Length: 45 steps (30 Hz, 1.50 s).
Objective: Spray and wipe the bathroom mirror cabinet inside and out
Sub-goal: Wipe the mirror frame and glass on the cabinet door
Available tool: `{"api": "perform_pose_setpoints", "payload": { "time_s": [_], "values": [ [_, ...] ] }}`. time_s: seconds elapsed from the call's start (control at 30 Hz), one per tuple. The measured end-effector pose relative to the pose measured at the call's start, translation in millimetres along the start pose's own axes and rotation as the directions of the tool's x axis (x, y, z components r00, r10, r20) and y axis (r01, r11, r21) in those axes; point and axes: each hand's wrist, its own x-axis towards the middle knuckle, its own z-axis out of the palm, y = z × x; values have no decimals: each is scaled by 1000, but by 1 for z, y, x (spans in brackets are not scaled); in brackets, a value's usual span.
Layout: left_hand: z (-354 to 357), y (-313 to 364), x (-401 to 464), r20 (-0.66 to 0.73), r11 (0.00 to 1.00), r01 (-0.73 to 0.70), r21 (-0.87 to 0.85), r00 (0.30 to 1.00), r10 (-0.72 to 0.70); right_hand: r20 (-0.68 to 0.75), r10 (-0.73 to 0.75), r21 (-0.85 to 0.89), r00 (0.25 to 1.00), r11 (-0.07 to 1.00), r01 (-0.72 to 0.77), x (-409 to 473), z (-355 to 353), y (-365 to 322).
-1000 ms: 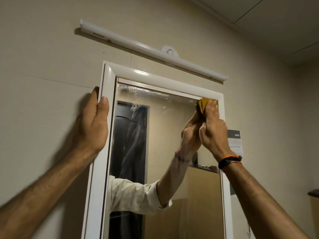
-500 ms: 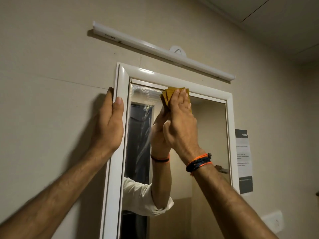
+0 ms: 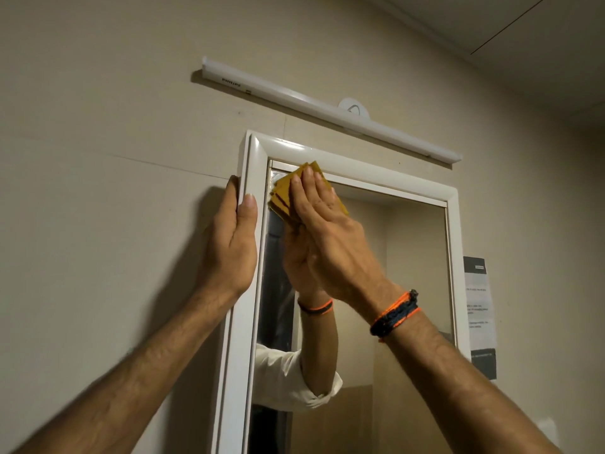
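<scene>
Two hands are busy at the closed mirror cabinet (image 3: 353, 172), and the step in hand seems to be the wiping of the outside glass, at its top left corner. The right hand (image 3: 327, 237) lies flat with straight fingers and presses a folded yellow cloth (image 3: 283, 194) against the mirror (image 3: 415, 273). The cloth shows under the fingertips and past them, toward 10 o'clock from the palm, and its upper edge touches the inner edge of the white frame. The left hand (image 3: 234, 244) grips the left side of the frame, fingers behind the edge and thumb on the front, at 9 o'clock from the cloth (it probably steadies the door against the pressure).

Streaks remain on the glass just under the cloth, near the left frame. I judge that the next move calls for a firm flat stroke down along this left edge, or back across toward 3 o'clock, with the left hand keeping its hold. The inside of the cabinet is not visible, so I think that part is not yet done.
</scene>
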Motion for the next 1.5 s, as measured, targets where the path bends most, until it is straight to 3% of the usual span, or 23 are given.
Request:
{"api": "perform_pose_setpoints", "payload": {
  "time_s": [0.13, 0.23, 0.3, 0.47, 0.53, 0.6, 0.73, 0.87, 1.0, 1.17, 1.37, 1.5],
  "values": [
    [0, 1, -2, 7, 1000, 3, 23, 1000, -3, 148, -218, -30, 965, 974, 225, 4, -21, 17],
    [-1, 3, -2, 15, 1000, 10, 30, 1000, -11, 246, -279, -45, 928, 953, 298, 10, -30, 32],
    [-1, 6, -4, 14, 999, 17, 42, 1000, -18, 225, -275, -9, 935, 959, 284, 11, -31, 34],
    [-2, 9, -3, 1, 999, 4, 39, 1000, -4, -57, -94, -53, 994, 994, 91, 10, -13, 10],
    [-1, 8, -2, 10, 999, -11, 39, 1000, 11, -40, 13, -81, 999, 997, -16, 12, -2, 1],
    [-1, 5, -2, 17, 999, -18, 45, 1000, 17, -56, 25, -128, 998, 991, -31, 13, 6, -2],
    [-3, 0, -2, 28, 999, -6, 53, 1000, 5, -76, -104, -68, 992, 993, 99, 13, 4, 5],
    [-2, 0, -2, 25, 997, 0, 72, 1000, -2, 94, -196, -214, 976, 954, 212, 16, -9, 18],
    [-2, 2, -3, 24, 997, -14, 71, 1000, 12, 58, -60, -377, 996, 923, 78, 10, -10, -1],
    [-2, 1, -1, 18, 998, -14, 59, 1000, 13, 22, 52, -252, 998, 967, -45, 14, 6, -19],
    [-2, -2, 1, 38, 1000, 4, 7, 999, -4, -95, 58, -126, 994, 990, -70, 9, 20, -18],
    [-1, -1, 0, 24, 999, 25, -19, 999, -25, -93, 63, -108, 994, 991, -73, 5, 21, -20]
  ]
}}
